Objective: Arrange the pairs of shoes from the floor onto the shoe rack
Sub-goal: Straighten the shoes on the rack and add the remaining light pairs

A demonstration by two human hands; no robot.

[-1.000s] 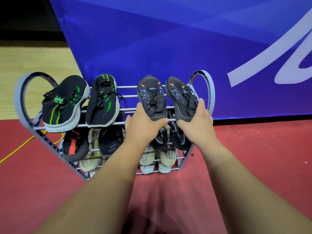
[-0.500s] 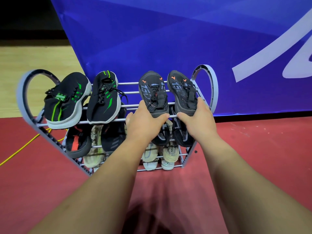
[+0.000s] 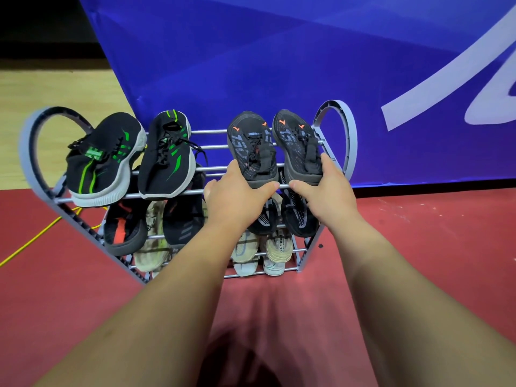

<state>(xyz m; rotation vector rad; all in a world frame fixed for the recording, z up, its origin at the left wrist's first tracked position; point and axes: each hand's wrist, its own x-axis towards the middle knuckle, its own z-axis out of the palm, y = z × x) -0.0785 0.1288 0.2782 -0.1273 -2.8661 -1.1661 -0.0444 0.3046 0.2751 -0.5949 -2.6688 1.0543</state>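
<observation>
The left hand (image 3: pixel 237 199) grips the heel of one grey-black shoe (image 3: pixel 250 149) and the right hand (image 3: pixel 328 191) grips its mate (image 3: pixel 297 143), side by side on the shoe rack (image 3: pixel 351 141) top tier. Placing looks nearly done; next comes a gentle release.

Blue banner (image 3: pixel 279 65) (white lettering) behind; red floor (image 3: pixel 418 247), yellow cable (image 3: pixel 30 244).

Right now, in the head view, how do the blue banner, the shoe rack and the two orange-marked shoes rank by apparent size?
1. blue banner
2. shoe rack
3. left orange-marked shoe and right orange-marked shoe: they look alike, so no ranking between them.
</observation>
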